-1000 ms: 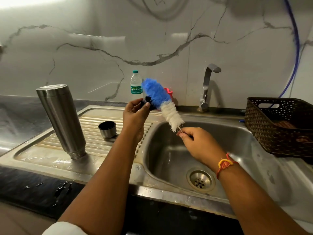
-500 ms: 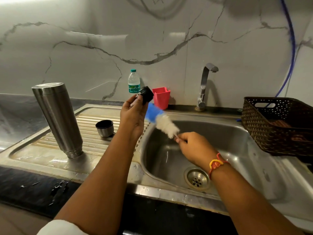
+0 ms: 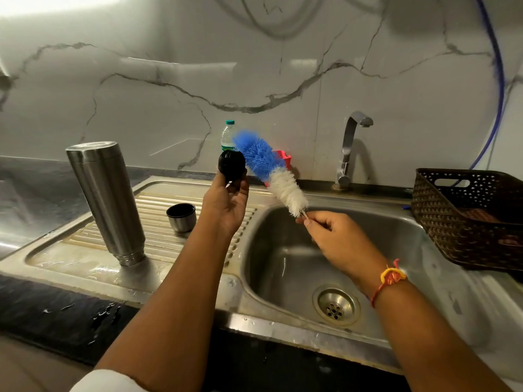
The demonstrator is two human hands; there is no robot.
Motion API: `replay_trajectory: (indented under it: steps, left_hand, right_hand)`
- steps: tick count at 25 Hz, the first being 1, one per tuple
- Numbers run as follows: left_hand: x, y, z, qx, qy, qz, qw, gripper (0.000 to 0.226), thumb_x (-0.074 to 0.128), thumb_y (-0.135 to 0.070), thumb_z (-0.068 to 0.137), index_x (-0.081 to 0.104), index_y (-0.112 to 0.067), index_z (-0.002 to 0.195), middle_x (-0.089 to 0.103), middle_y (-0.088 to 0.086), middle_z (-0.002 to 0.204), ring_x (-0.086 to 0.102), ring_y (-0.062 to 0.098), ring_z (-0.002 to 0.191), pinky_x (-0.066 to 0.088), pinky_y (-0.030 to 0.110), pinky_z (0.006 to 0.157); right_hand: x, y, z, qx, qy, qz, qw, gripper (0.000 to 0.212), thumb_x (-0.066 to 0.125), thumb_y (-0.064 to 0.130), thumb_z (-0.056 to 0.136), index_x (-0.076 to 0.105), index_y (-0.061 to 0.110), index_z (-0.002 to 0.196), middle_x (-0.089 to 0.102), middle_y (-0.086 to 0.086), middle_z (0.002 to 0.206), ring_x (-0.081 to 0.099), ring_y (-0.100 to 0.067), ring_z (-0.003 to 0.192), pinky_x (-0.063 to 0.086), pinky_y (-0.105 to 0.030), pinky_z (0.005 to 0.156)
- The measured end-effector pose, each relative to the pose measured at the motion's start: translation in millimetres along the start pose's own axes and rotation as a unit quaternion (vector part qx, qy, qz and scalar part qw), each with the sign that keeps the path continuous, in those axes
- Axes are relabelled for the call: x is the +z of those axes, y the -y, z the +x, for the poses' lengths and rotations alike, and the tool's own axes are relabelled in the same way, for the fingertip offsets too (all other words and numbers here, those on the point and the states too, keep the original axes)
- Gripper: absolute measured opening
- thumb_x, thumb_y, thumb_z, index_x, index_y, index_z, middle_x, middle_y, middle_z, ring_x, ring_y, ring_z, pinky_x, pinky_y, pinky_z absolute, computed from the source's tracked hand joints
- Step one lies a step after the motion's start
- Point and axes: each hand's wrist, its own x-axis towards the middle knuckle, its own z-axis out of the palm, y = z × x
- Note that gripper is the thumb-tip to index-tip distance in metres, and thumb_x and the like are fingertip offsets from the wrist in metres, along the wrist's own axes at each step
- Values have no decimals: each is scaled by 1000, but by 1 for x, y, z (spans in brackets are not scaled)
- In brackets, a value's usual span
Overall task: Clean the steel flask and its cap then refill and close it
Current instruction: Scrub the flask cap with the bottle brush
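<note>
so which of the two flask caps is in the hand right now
The black cap, pinched in the left hand; the steel cup lid sits on the drainboard.

one steel flask [image 3: 106, 199], one small steel cup [image 3: 181, 217], one black cap [image 3: 231, 164], one bottle brush [image 3: 271, 171], one water bottle [image 3: 227, 136], one red tumbler [image 3: 285, 158], one tap [image 3: 349, 148], one brown basket [image 3: 452, 222], just the one sink [image 3: 283, 264]

bottle brush [image 3: 268, 171] swung back up, blue end now right of black cap [image 3: 231, 165]
</note>
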Motion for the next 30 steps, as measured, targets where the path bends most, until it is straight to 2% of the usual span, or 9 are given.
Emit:
replay_trajectory:
  steps: [6,13,16,19,21,24,26,28,30]
  left_hand:
    - [1,6,-10,-31,44,49,997,44,71,-20,95,59,2,131,67,22,107,69,19,73,58,22,61]
    - [-5,-3,-9,-28,20,125,992,34,68,-21,96,59,2,119,66,21,101,66,16,64,57,19,56]
    - [-4,-5,-9,-54,21,137,989,37,63,-26,99,56,2,123,66,20,96,61,14,56,55,17,50]
    - [-6,-9,-7,-60,18,139,988,41,64,-29,99,56,2,126,67,19,96,61,14,57,55,17,50]
    - [-6,-4,-10,-79,27,179,980,42,63,-29,100,57,2,127,67,18,89,59,13,57,55,16,50]
    - [-3,-2,-13,-56,11,177,983,38,64,-26,99,58,2,124,69,18,94,65,15,62,56,17,52]
    - [-3,-6,-12,-9,-22,128,992,30,67,-22,97,59,0,115,70,19,101,72,18,71,58,20,56]
    - [-2,-7,-9,27,-51,93,994,21,67,-17,97,58,-2,109,69,21,107,74,22,84,61,25,61]
    - [-3,-7,-7,46,-55,78,994,24,67,-15,97,56,-3,115,68,23,113,72,26,96,62,29,65]
  right_hand:
    - [3,-4,1,-14,16,-6,1000,23,54,29,99,70,28,114,52,13,51,42,-2,46,33,-20,49]
    - [-4,-4,1,-28,49,-40,998,23,55,27,99,67,35,117,70,-1,78,57,-12,68,52,-36,68]
    - [-10,-5,1,-24,64,-30,997,24,55,26,99,67,33,119,71,8,88,64,-10,82,50,-24,75]
    - [-20,-6,-1,-18,101,-25,994,21,54,24,100,67,34,113,65,22,67,58,5,65,41,-7,60]
    - [-21,-6,0,-5,112,-12,994,20,52,22,101,67,30,113,56,25,49,51,10,47,36,-5,46]
    - [-21,-7,3,4,108,3,994,21,52,22,101,67,28,114,54,26,47,49,12,43,35,-6,42]
    - [-19,-7,1,-7,87,-1,996,20,54,23,100,68,30,112,62,25,57,56,11,54,41,-8,53]
    - [-17,-10,4,-13,41,-16,999,20,56,26,99,69,32,113,71,14,82,64,-1,79,51,-24,71]
    - [-13,-9,6,-6,12,-19,1000,19,54,27,100,70,31,109,69,1,87,62,-14,81,50,-31,74]
